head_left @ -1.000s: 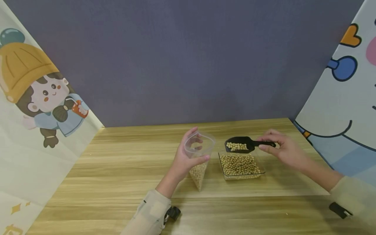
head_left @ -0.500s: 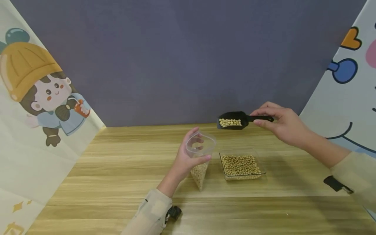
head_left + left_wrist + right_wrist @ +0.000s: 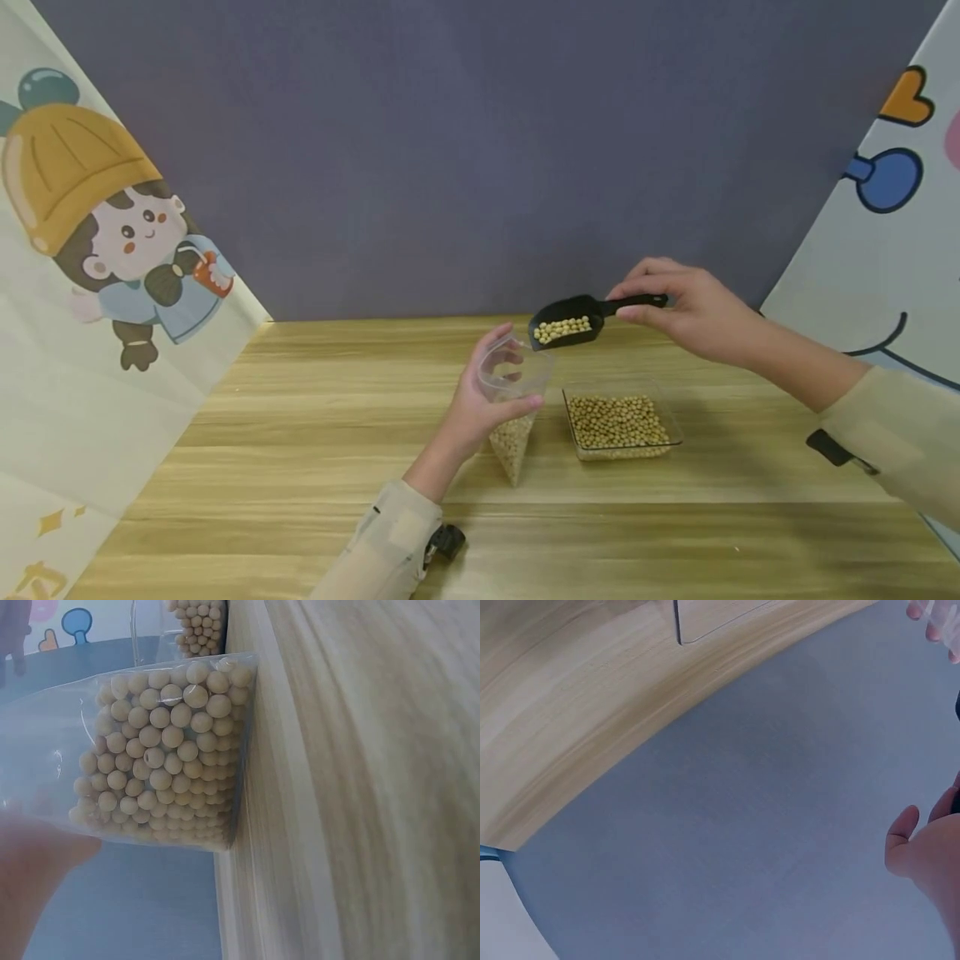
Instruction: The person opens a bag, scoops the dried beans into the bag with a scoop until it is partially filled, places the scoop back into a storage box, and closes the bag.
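My left hand grips a clear plastic bag near its open mouth, fingers behind and thumb in front. Pale round beans fill its lower part, and in the left wrist view its bottom meets the table. My right hand pinches the handle of a black scoop. Beans lie in the scoop, whose front lip is just above the right rim of the bag's mouth. In the right wrist view, only part of the right hand shows at the edge.
A clear rectangular container holding many more beans stands on the wooden table, right of the bag. A dark grey panel rises behind the table. Panels with cartoon prints flank both sides, and a tiny pale bit lies at the front right.
My right hand lifted the loaded scoop from above the container, then moved it left to the bag's mouth, tilting its lip slightly down. My left hand and the bag stayed almost still.
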`<state>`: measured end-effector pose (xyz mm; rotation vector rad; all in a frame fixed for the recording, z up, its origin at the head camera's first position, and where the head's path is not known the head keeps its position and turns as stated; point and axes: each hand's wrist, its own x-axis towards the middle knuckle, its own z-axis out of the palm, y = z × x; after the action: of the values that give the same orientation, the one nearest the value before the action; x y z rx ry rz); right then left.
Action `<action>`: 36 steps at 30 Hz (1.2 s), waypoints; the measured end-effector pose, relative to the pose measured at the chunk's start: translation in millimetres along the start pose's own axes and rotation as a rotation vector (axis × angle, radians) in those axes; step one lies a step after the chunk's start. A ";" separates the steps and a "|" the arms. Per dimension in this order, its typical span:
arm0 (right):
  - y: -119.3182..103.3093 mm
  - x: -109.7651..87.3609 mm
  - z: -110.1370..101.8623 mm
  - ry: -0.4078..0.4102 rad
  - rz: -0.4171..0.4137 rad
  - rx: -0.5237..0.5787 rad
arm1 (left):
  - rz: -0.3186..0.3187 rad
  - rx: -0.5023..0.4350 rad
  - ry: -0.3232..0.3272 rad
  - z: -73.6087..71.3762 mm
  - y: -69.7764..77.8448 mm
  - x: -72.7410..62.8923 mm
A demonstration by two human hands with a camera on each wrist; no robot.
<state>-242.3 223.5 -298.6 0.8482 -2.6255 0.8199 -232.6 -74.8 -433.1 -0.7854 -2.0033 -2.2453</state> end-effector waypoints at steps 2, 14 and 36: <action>-0.5 2.1 0.6 -0.004 -0.021 -0.006 | 0.002 0.003 0.000 0.2 -0.2 0.1; -5.6 8.9 -1.1 -0.012 -0.146 -0.100 | -0.014 0.024 0.004 1.7 0.9 0.3; -37.8 14.3 -6.2 -0.177 -0.098 -0.181 | 0.029 0.005 0.013 1.8 -0.1 -1.1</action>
<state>-230.5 195.3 -271.4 1.0300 -2.7312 0.4938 -231.0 -73.4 -433.6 -0.7916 -1.9784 -2.2232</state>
